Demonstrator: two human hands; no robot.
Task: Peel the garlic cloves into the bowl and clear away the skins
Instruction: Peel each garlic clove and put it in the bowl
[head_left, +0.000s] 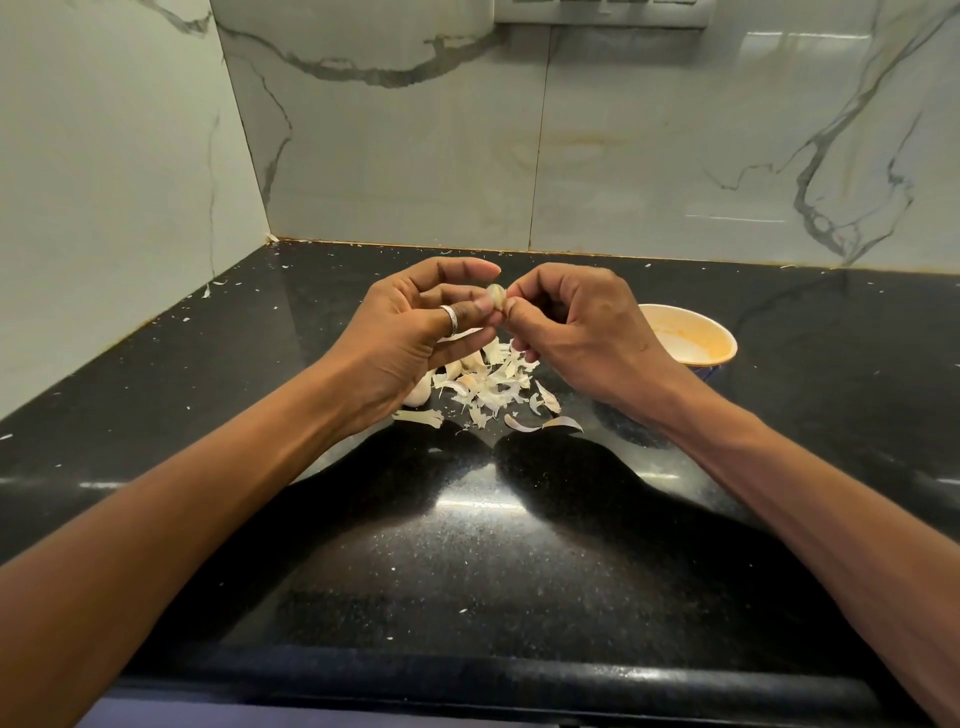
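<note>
Strewn on the near black counter (467, 545): garlic skins (493, 384), loose cloves (418, 392) at left. Just above, pinched between fingertips of left hand (413, 332) and right hand (582, 338): one garlic clove (497, 297). Right of the grip, apart: bowl (696, 332). Beyond, marble wall (623, 156).

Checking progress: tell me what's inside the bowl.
The bowl shows only its pale orange inner wall and whitish bottom, nothing lying there. The right hand covers its left part.

The glossy black worktop (467, 545) carries a heap of papery garlic skins (493, 382), what look like unpeeled cloves (418, 392) beside it, and an orange-lined bowl (691, 338) to the right.
</note>
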